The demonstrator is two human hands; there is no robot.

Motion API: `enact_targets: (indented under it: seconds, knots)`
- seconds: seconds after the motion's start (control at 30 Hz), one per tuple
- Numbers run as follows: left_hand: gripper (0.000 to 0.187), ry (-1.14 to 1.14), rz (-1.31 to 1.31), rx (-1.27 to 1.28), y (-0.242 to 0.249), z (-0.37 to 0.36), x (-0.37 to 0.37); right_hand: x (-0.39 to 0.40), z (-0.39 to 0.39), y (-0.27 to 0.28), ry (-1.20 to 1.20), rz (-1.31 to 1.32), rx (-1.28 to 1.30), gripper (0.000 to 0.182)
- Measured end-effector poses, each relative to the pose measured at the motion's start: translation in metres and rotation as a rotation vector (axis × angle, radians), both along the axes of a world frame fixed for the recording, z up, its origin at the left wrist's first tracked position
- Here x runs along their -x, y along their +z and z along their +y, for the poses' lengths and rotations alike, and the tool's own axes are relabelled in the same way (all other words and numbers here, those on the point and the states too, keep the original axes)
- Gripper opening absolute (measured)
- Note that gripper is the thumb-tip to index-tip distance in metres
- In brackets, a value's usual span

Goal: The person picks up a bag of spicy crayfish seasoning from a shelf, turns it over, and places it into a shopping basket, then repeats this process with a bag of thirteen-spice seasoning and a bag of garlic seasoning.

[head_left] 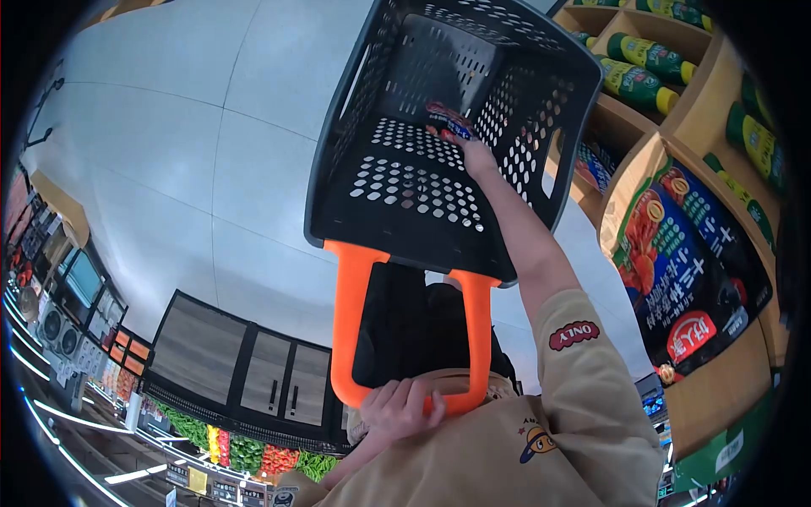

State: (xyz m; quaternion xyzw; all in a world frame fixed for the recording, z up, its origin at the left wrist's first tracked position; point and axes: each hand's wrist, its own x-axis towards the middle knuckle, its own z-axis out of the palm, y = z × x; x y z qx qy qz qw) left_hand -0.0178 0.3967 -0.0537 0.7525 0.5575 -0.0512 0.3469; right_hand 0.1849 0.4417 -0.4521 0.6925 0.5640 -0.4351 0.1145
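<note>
My left hand (399,409) is wrapped round the bottom bar of the orange handle (345,338) of a black shopping basket (397,228). My right hand (478,157) reaches down inside the basket, with its fingers closed on a small red and dark blue packet (452,122). The packet is near the perforated inner wall, and its lower part is partly covered by my fingers. Some of my right fingertips are hard to make out at this distance.
Wooden shelves (629,118) on the right hold green bottles (646,57) with yellow caps and large dark food packets (705,270). Dark cabinets (198,346) and a vegetable display (245,454) stand at lower left. Pale floor tiles (160,152) lie left of the basket.
</note>
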Motion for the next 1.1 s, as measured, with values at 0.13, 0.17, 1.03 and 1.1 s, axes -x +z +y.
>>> enact_targets:
  seconds: [0.13,0.17,1.03,1.1]
  knots:
    - [0.013,0.012,-0.013,-0.012,0.000,0.001,-0.004,0.008,-0.018,-0.015,0.294,0.074,0.257,0.022]
    - [0.013,0.007,-0.013,-0.009,0.001,-0.001,-0.004,0.014,-0.023,-0.013,0.339,0.064,0.325,0.019]
    - [0.018,0.152,0.028,-0.452,0.018,-0.027,-0.019,-0.061,-0.226,0.407,-0.753,0.630,-0.644,0.022]
    - [0.020,0.149,0.035,-0.484,0.021,-0.029,-0.020,-0.090,-0.258,0.445,-0.723,0.552,-0.730,0.021]
